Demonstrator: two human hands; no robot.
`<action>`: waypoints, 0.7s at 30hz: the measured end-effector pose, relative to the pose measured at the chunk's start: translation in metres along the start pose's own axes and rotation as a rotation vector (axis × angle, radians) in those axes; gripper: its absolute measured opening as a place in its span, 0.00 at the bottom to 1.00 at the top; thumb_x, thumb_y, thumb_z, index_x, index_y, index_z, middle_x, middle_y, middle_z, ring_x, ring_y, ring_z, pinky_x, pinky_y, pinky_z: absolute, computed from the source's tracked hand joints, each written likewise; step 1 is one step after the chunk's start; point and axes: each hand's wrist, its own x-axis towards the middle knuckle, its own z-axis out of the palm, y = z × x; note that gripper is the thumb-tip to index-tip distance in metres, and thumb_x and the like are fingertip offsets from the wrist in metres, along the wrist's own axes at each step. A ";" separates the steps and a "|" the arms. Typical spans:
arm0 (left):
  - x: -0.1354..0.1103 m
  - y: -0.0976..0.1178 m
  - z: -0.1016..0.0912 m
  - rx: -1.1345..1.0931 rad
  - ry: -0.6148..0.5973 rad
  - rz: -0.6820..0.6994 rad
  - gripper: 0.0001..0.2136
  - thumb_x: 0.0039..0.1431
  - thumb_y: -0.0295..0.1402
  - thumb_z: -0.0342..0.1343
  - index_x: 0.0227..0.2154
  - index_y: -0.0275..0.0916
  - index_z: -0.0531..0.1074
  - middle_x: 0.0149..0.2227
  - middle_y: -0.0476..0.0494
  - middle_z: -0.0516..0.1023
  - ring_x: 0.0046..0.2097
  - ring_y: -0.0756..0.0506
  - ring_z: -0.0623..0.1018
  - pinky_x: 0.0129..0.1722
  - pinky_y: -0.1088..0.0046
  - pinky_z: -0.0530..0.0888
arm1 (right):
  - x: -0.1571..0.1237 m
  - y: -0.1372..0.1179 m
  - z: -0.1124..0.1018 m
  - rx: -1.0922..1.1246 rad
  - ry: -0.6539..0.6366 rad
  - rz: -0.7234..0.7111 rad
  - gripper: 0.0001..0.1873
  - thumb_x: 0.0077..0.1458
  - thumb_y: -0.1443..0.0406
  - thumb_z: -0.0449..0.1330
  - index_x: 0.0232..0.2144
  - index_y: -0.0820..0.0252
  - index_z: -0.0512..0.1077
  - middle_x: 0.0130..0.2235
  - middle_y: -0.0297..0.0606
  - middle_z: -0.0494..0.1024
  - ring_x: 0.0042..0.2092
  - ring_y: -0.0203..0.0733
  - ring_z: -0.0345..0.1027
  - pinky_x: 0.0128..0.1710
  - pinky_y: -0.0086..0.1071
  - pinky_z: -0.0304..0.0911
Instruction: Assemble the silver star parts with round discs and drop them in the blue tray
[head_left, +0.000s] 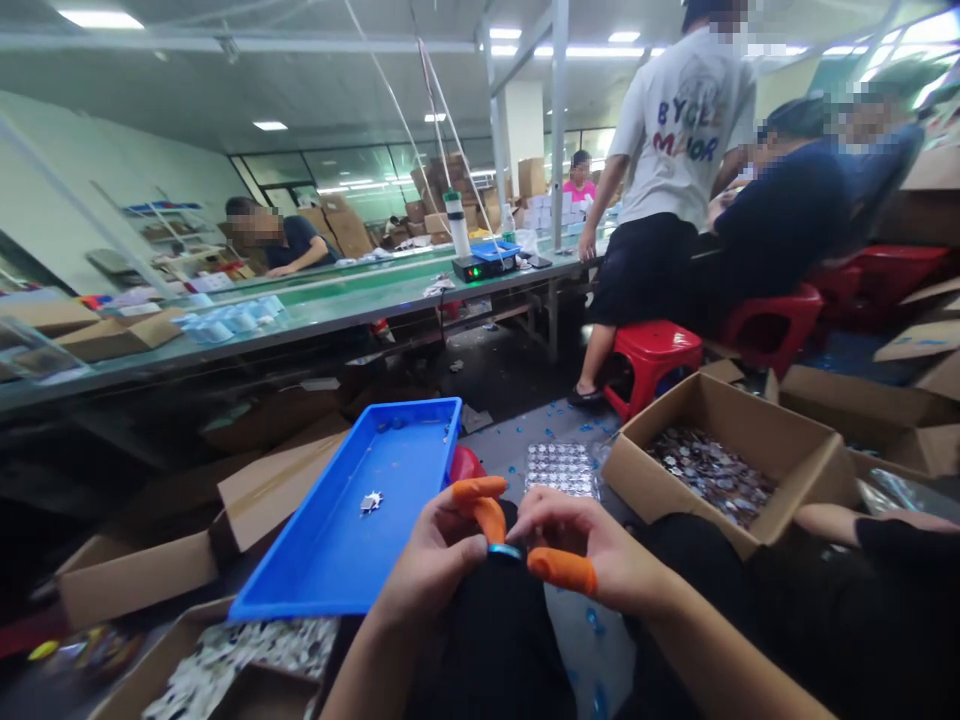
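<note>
Over my lap, my left hand (442, 550) pinches a small blue disc (505, 551), thin and round, seen nearly edge-on. Its bare thumb is underneath, and an orange finger cot covers the finger on top; another finger also wears one. My right hand (592, 545) curls in at the disc's right edge, where the bare index fingertip appears to touch it. The right thumb, in an orange cot, sits just beside the edge. To the left, a blue tray (330, 570) holds a silvery star-shaped piece (371, 502). Beyond my hands lies a sheet of round silvery pieces (561, 470).
An open carton (802, 480) of small metal pieces stands at right; another box (135, 690) of pale pieces is at lower left. Blue scraps (594, 622) litter the floor. Co-workers sit near red stools (652, 345), and a standing person (675, 130) is beside the green conveyor table (337, 300).
</note>
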 end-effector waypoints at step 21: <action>-0.012 -0.019 0.059 0.180 0.366 -0.075 0.21 0.50 0.44 0.70 0.42 0.34 0.82 0.40 0.37 0.83 0.47 0.39 0.81 0.50 0.69 0.76 | -0.025 0.008 0.019 -0.648 0.572 -0.335 0.09 0.55 0.71 0.66 0.38 0.55 0.80 0.33 0.36 0.72 0.33 0.37 0.66 0.32 0.29 0.64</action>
